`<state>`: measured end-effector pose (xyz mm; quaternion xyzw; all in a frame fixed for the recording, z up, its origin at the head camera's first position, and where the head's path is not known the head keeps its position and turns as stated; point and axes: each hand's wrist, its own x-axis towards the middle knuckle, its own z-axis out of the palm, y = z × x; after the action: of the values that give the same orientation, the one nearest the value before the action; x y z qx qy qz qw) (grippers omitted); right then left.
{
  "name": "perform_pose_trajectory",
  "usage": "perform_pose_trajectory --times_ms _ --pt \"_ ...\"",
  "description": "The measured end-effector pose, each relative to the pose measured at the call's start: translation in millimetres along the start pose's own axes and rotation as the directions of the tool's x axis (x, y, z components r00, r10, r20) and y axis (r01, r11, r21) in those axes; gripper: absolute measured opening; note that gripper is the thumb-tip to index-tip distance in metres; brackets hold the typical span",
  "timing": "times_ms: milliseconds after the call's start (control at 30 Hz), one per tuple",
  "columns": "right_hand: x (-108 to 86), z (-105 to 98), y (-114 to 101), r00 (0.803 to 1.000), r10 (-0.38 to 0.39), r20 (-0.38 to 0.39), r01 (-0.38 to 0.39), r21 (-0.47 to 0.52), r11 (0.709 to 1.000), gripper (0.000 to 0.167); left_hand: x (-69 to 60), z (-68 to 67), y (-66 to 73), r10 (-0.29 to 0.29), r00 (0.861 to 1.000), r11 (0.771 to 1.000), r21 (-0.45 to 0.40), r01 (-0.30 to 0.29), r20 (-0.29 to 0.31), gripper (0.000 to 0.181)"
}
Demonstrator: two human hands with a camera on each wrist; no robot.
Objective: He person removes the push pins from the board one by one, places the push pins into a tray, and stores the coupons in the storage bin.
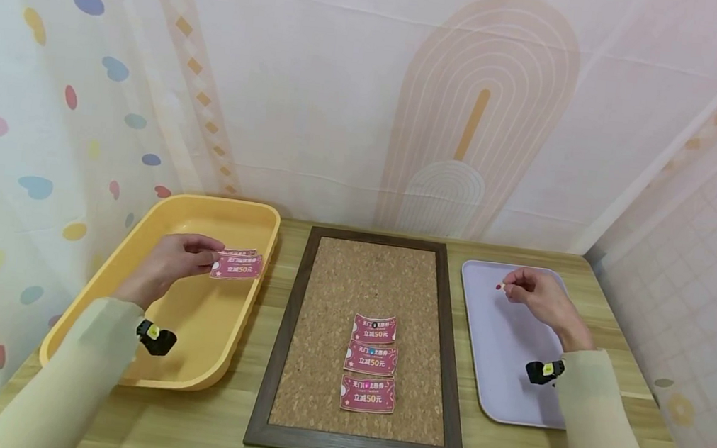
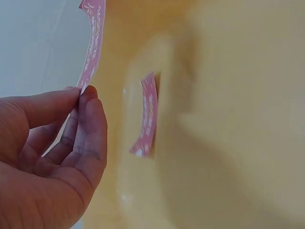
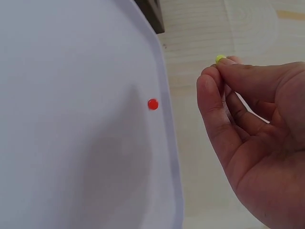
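My left hand [image 1: 179, 262] is over the yellow tray, pinching a pink paper coupon [image 1: 241, 268] by its edge between thumb and fingers. Behind it a second pink coupon [image 2: 149, 117] lies in the tray, slightly curved. Above the lavender tray my right hand [image 1: 536, 295] pinches a small yellow thumbtack [image 3: 220, 58] at the fingertips; most of the tack is hidden. A red thumbtack [image 3: 153, 104] lies on that tray near its edge. Three pink coupons hang in a column on the corkboard [image 1: 332, 307], fixed with a black tack [image 1: 375, 325], a blue one and a pink one.
The deep yellow tray [image 1: 211, 375] stands left of the wood-framed board, and the flat lavender tray [image 1: 500, 364] lies to its right. All rest on a wood-grain table [image 1: 200, 427]. A patterned curtain [image 1: 317, 106] closes off the back and sides.
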<state>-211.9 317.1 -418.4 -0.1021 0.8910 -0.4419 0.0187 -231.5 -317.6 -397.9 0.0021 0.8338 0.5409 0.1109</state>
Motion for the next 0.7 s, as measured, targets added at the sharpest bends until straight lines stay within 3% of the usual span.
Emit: perform_pose_trajectory --times_ms 133,333,700 --pt "0.4 -0.1 3.7 1.000 -0.014 0.006 0.014 0.024 1.000 0.012 3.2 -8.1 -8.7 -0.010 1.000 1.000 -0.014 0.010 0.002 0.041" --pt "0.5 -0.1 9.6 0.999 -0.033 0.004 0.033 -0.039 0.999 0.011 6.0 -20.7 -22.3 -0.009 1.000 1.000 0.015 0.009 0.003 0.039" --pt "3.8 -1.4 20.6 1.000 0.023 0.021 -0.022 -0.047 0.999 0.012 11.7 -30.5 -40.5 -0.066 0.998 0.997 0.039 0.065 0.010 0.036"
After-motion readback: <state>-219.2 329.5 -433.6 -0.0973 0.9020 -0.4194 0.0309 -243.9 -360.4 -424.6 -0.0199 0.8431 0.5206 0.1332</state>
